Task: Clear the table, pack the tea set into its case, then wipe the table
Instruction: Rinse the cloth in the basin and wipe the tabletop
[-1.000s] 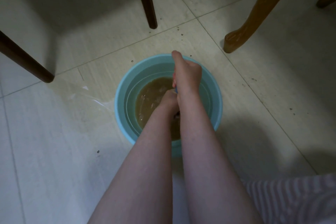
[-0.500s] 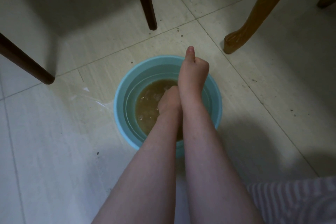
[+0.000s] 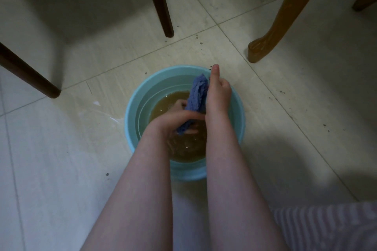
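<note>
Your right hand [image 3: 218,91] has its grip closed round the upper end of the blue cloth [image 3: 196,96], thumb extended toward 12 o'clock. Your left hand [image 3: 177,118] has its grip closed round the lower end, at 7 o'clock from the right hand. The cloth spans the two grips above the brown water [image 3: 183,149] in the teal basin [image 3: 130,112], which stands on the tiled floor [image 3: 61,169]. The step in hand appears to be wringing the cloth before wiping the tabletop, which is not in view. Turn the two grips in opposite directions. Hold the cloth over the middle of the basin so the run-off falls inside the rim. Squeeze until little water drips, since a sodden cloth would probably streak. The water looks murky, so a rinse in clean water may be advisable. A wet patch [image 3: 102,108] lies on the floor at 9 o'clock from the basin; tread with care there. A dark chair leg [image 3: 158,2] stands at 12 o'clock and a second dark leg [image 3: 28,71] at 10 o'clock. A light wooden leg [image 3: 271,22] stands at 1 o'clock. None of them touches the basin. Dark specks dot the tiles at 1 and 3 o'clock. Striped fabric [image 3: 326,226] shows at 5 o'clock.
</note>
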Demonstrator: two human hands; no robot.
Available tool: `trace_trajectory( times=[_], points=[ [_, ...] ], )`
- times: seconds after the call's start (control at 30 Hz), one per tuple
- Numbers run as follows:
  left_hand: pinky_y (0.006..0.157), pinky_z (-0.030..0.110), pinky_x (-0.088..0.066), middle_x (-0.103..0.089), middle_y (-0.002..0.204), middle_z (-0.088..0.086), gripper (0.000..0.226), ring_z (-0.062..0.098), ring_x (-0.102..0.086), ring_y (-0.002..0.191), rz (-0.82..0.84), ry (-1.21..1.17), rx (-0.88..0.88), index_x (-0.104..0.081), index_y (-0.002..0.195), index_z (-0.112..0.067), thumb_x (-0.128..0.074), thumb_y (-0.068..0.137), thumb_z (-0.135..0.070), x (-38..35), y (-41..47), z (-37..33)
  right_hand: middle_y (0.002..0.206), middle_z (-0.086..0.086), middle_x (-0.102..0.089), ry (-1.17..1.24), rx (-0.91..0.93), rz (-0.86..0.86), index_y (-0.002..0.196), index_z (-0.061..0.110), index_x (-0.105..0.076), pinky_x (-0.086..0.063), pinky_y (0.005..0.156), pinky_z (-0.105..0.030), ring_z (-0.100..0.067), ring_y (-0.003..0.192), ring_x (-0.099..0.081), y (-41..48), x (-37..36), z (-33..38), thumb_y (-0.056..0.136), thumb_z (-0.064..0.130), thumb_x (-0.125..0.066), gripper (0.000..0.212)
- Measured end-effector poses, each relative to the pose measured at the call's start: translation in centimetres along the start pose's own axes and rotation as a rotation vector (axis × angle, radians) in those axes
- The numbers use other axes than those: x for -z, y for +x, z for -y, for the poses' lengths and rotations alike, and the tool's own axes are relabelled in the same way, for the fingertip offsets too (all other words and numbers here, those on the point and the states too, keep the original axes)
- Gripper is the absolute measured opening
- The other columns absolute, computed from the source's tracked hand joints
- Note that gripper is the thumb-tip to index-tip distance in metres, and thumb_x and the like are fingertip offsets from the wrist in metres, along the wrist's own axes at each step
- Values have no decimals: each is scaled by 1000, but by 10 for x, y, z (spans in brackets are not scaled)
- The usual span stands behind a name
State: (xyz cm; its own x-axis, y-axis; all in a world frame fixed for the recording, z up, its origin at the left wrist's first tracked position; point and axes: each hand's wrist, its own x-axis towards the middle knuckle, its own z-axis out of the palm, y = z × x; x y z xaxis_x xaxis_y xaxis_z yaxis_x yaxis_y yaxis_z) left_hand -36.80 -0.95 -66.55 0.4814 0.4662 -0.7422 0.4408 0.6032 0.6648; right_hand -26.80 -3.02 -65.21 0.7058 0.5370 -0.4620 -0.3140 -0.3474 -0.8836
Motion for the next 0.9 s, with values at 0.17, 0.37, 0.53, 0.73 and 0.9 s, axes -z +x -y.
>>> trace_trajectory(
  times=[0.17, 0.37, 0.53, 0.73, 0.9],
  points=[
    [90, 39, -54, -67, 113, 16, 37, 25, -67, 97, -165, 33, -117, -58, 110, -14, -69, 85, -39, -1, 2, 9, 119, -5, -63, -52, -69, 87, 129, 12, -54, -53, 91, -35, -16, 99, -60, -2, -8, -12, 91, 37, -65, 47],
    [76, 26, -53, -74, 82, 0, 29, 15, -69, 82, -278, -157, -154, -71, 93, -16, -56, 93, -40, -11, 0, 6, 126, -11, -59, 55, -202, -42, 132, 11, -52, -50, 97, -41, -27, 112, -59, 6, -7, -25, 86, 11, -71, 50],
    [70, 28, -52, -73, 85, 5, 26, 18, -67, 81, -384, -383, -150, -70, 93, -12, -49, 92, -29, -10, 4, 3, 110, -15, -67, 326, -232, -110, 122, 9, -62, -58, 84, -45, -33, 97, -68, 8, -8, -29, 87, -2, -57, 37],
    [82, 36, -57, -74, 96, 9, 31, 24, -71, 94, -382, -354, -245, -68, 105, -9, -69, 87, -34, 2, 6, 7, 98, -13, -72, 414, -157, -130, 107, 7, -70, -58, 83, -48, -30, 89, -71, 6, -12, -27, 93, 20, -55, 24],
    [87, 39, -56, -70, 107, 21, 35, 30, -68, 100, -424, -596, -335, -63, 116, -2, -61, 94, -29, 7, 3, 4, 103, -11, -73, 321, -187, 89, 107, 8, -67, -57, 87, -47, -28, 94, -71, 0, -16, -30, 77, 33, -79, 40]
  ],
)
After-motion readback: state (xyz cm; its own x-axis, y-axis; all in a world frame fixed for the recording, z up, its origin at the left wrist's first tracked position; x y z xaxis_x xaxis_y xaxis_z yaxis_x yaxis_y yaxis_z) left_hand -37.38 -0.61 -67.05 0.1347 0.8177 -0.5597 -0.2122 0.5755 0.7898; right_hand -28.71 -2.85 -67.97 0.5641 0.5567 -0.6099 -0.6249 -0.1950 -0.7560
